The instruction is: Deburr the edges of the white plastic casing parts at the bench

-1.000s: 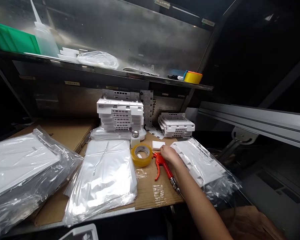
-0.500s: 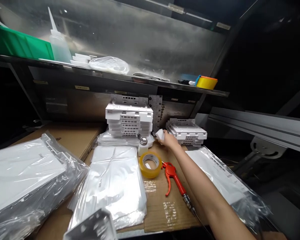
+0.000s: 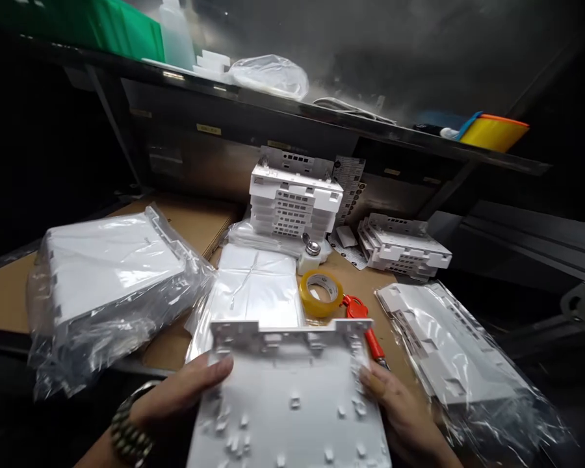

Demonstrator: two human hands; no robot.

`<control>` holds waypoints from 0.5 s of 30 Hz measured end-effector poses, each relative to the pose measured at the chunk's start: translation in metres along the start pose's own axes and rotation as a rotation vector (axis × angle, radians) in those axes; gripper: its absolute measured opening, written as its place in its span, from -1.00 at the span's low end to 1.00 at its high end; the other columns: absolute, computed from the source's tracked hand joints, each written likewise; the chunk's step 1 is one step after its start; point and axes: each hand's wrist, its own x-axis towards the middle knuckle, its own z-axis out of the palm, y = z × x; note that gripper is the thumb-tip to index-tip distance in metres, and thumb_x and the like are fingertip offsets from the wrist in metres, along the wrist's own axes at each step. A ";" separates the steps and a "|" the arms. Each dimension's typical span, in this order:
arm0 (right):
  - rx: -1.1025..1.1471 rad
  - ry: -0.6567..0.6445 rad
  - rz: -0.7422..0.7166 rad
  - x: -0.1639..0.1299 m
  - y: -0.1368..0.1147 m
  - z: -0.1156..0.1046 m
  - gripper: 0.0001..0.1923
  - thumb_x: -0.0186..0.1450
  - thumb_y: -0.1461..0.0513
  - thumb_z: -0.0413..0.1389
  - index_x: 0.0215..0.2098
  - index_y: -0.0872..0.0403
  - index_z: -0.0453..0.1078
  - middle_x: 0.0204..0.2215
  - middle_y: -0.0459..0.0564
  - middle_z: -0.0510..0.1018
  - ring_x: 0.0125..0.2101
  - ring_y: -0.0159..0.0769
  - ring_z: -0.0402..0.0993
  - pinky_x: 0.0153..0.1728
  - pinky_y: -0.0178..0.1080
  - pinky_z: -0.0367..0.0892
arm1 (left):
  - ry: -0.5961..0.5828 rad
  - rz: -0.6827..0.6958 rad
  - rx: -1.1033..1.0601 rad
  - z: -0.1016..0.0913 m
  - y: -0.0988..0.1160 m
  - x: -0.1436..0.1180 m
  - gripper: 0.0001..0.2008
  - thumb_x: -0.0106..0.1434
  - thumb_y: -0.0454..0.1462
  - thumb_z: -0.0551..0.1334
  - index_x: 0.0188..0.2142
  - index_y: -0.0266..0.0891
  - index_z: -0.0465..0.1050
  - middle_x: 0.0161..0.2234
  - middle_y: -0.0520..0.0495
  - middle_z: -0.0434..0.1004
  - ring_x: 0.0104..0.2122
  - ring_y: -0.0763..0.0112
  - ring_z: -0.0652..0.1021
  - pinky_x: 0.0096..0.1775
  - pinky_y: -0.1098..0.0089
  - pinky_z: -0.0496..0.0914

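I hold the white plastic panel (image 3: 292, 403) flat, low over the bench's near edge, in front of the tape roll (image 3: 320, 293). My left hand (image 3: 185, 390) grips its left edge, fingers together on top; my right hand (image 3: 400, 409) clasps the right edge, palm underneath.

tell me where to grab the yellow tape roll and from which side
Take the yellow tape roll from above, fingers in its open centre and thumb on the outer rim. It lies flat on the cardboard, hole up, so that is probably easiest. Come in from the near side: the red air gun crowds its right.
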 end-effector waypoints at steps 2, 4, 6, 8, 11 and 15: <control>0.140 0.234 0.012 -0.015 0.028 -0.024 -0.29 0.09 -0.12 0.42 0.07 0.10 0.54 -0.17 0.19 0.72 -0.12 0.13 0.68 -0.04 0.11 0.54 | -0.061 0.100 0.146 0.010 0.006 0.015 -0.17 0.02 0.37 0.33 0.01 -0.20 0.60 -0.15 -0.21 0.67 -0.06 -0.11 0.58 0.02 0.06 0.45; 0.232 0.391 0.000 -0.027 0.050 -0.050 -0.29 0.11 -0.17 0.37 0.08 0.07 0.54 -0.12 0.21 0.72 -0.04 0.23 0.65 0.00 0.20 0.53 | 0.012 0.223 0.386 0.016 0.007 0.027 -0.35 0.09 0.23 0.39 0.00 -0.12 0.59 -0.11 -0.18 0.64 -0.06 -0.07 0.56 0.04 0.07 0.42; 0.305 0.465 -0.030 -0.039 0.068 -0.074 -0.27 0.18 -0.23 0.26 0.15 0.01 0.51 -0.06 0.20 0.70 0.05 0.25 0.60 0.06 0.25 0.50 | 0.138 0.307 0.593 0.016 0.002 0.032 -0.56 0.10 0.01 0.48 -0.06 -0.06 0.62 -0.06 -0.16 0.62 0.03 -0.09 0.49 0.12 0.08 0.32; 0.362 0.503 -0.068 -0.049 0.080 -0.090 -0.25 0.22 -0.26 0.19 0.23 -0.06 0.45 0.01 0.16 0.68 0.10 0.24 0.57 0.13 0.28 0.46 | 0.209 0.333 0.675 0.015 -0.006 0.033 -0.63 0.11 -0.11 0.49 -0.07 -0.04 0.63 -0.02 -0.18 0.60 0.09 -0.13 0.42 0.16 0.10 0.23; 0.412 0.528 -0.113 -0.058 0.089 -0.099 -0.23 0.24 -0.23 0.21 0.30 -0.09 0.39 0.08 0.13 0.64 0.15 0.23 0.52 0.20 0.30 0.40 | 0.259 0.320 0.731 0.012 -0.010 0.034 -0.67 0.15 -0.26 0.41 -0.05 -0.05 0.62 -0.14 -0.17 0.63 -0.04 -0.12 0.51 0.06 0.14 0.27; 0.416 0.479 -0.156 -0.061 0.087 -0.093 -0.20 0.24 -0.22 0.21 0.32 -0.04 0.37 0.17 0.15 0.57 0.21 0.25 0.46 0.20 0.31 0.39 | 0.271 0.294 0.739 0.008 0.007 0.041 -0.71 0.04 -0.39 0.42 -0.24 -0.05 0.53 -0.32 -0.03 0.65 -0.24 0.03 0.58 -0.15 0.26 0.29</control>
